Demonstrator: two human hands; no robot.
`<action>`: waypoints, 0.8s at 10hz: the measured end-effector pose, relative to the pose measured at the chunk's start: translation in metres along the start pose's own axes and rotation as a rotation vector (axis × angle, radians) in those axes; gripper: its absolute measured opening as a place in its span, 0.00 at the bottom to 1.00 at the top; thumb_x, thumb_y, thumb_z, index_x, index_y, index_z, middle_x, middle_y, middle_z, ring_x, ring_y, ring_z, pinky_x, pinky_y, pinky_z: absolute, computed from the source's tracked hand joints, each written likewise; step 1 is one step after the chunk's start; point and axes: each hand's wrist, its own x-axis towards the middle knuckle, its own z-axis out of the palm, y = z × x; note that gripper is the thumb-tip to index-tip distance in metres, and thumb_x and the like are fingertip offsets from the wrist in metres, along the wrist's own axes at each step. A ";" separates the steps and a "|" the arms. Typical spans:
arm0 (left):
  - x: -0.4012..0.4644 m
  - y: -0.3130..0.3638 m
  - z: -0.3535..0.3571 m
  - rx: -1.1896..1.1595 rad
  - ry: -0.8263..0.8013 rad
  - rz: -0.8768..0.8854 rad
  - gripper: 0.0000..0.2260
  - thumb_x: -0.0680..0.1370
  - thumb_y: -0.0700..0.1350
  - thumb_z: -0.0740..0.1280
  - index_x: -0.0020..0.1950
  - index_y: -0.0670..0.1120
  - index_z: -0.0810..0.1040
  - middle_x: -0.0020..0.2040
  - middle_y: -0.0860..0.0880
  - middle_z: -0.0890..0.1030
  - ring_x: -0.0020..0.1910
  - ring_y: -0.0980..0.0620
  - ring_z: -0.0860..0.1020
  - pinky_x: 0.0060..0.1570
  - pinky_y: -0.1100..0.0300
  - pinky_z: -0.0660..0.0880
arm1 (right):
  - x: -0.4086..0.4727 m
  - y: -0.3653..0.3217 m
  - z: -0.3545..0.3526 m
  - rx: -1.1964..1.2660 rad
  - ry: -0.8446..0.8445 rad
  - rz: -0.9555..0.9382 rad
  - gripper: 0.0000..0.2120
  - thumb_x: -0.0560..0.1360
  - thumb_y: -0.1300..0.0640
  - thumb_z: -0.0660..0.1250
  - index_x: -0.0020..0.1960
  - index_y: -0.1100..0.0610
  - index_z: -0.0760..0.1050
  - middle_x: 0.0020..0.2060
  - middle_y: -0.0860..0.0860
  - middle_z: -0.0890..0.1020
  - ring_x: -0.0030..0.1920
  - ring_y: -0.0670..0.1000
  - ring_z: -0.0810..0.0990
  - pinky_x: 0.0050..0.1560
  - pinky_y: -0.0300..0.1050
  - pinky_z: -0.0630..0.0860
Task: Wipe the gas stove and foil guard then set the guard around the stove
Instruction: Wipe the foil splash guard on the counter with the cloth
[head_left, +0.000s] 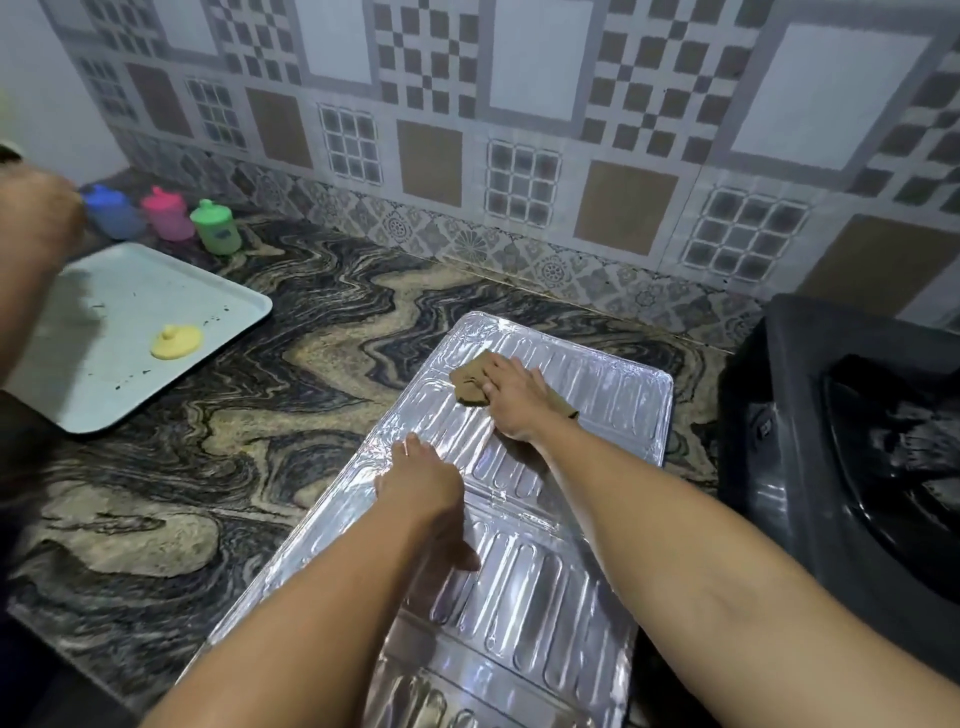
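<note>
The silver foil guard (524, 571) lies flat on the marbled counter, running from the near edge toward the wall. My right hand (514, 397) presses a small brown cloth (470, 382) flat against the guard's far panel, fingers straight. My left hand (421, 483) rests on the guard's left edge near the middle fold, holding it down. The black gas stove (857, 447) stands at the right, close beside the guard, cut off by the frame edge.
A pale blue tray (156, 291) with a yellow lid (176, 341) sits at the left. Blue (111, 213), pink (169, 213) and green (215, 226) lidded jars stand by the tiled wall. Another person's arm (31, 249) blurs over the tray's left side.
</note>
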 end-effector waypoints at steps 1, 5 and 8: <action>-0.012 -0.001 -0.009 -0.023 0.002 -0.012 0.32 0.75 0.47 0.69 0.76 0.39 0.61 0.78 0.40 0.52 0.77 0.39 0.50 0.71 0.39 0.58 | 0.012 0.014 -0.014 -0.004 0.037 0.037 0.22 0.83 0.57 0.49 0.77 0.53 0.57 0.78 0.49 0.56 0.77 0.51 0.50 0.76 0.52 0.43; -0.030 0.012 -0.030 0.172 -0.152 0.033 0.32 0.81 0.41 0.58 0.77 0.34 0.42 0.79 0.38 0.39 0.78 0.39 0.42 0.73 0.40 0.55 | -0.029 0.013 -0.055 0.134 0.320 0.323 0.17 0.82 0.57 0.51 0.59 0.54 0.78 0.56 0.56 0.80 0.45 0.55 0.75 0.45 0.43 0.66; -0.027 0.006 -0.023 0.095 -0.116 0.019 0.47 0.74 0.53 0.71 0.77 0.36 0.42 0.79 0.40 0.42 0.78 0.40 0.42 0.74 0.41 0.55 | -0.113 -0.017 0.022 0.010 0.238 0.291 0.29 0.76 0.63 0.59 0.75 0.56 0.59 0.75 0.54 0.61 0.75 0.57 0.56 0.75 0.52 0.52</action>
